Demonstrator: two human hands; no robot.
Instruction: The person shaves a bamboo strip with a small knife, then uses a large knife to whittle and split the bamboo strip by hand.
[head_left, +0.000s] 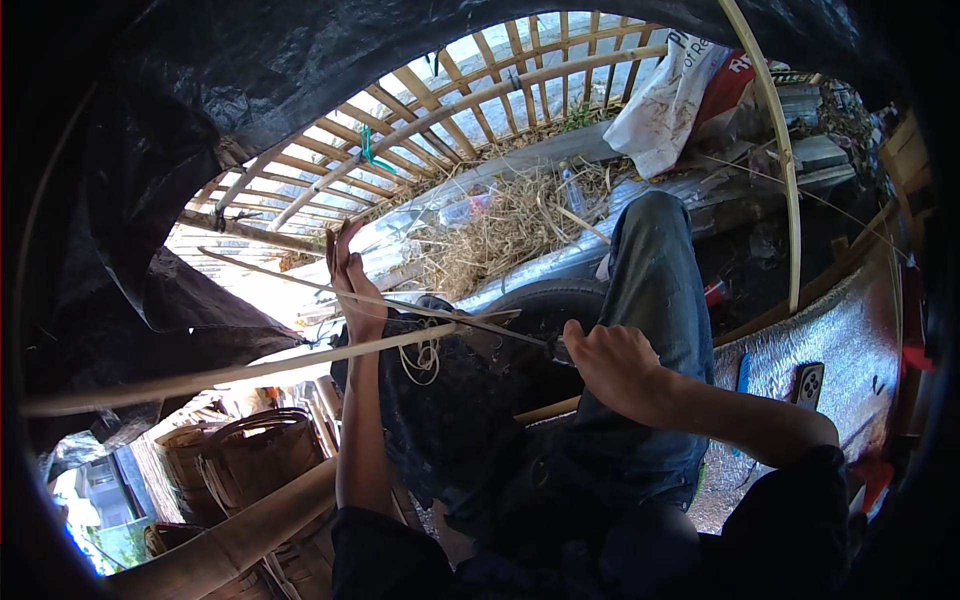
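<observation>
My right hand (612, 365) is closed around the dark handle of a knife. The knife's narrow blade (505, 332) points left across my lap and meets a pale bamboo strip (250, 375), which runs in from the left edge. My left hand (357, 285) is held up with its fingers stretched away from me, seen edge-on. A thinner strip (270, 272) crosses in front of that hand, slanting down toward the blade; whether the thumb touches it is unclear. Thin curled shavings (424, 360) hang below the bamboo strip, over my dark-covered lap.
A bamboo lattice (400, 120) curves across the far side, with straw (480, 240) before it. A white and red sack (665, 110) lies beyond my knee. Woven baskets (265, 440) and a thick bamboo pole (240, 520) stand lower left. A phone (808, 385) rests on silvery sheeting (840, 345).
</observation>
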